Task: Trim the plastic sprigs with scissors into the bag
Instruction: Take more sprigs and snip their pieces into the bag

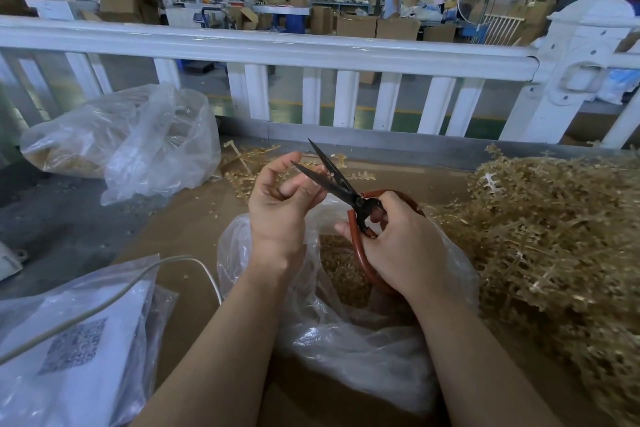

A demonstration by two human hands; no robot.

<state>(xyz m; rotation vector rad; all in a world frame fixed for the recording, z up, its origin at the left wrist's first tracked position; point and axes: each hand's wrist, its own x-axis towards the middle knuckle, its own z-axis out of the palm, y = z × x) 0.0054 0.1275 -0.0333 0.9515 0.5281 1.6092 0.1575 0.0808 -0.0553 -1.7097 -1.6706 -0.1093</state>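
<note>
Above the open bag (363, 340), my right hand (405, 246) grips the scissors (332, 180), blades parted, while my left hand (280, 204) curls its fingers (298, 185) around a sprig I can barely see.

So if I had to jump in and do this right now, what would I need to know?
Right hand grips the scissors by their red handles, blades open.
Left hand is curled by the blades; I can't tell if it holds a sprig.
The open bag lies under both hands, with trimmed bits inside.
Done: some trimming.
Left: the big pile of sprigs on the right.
</note>
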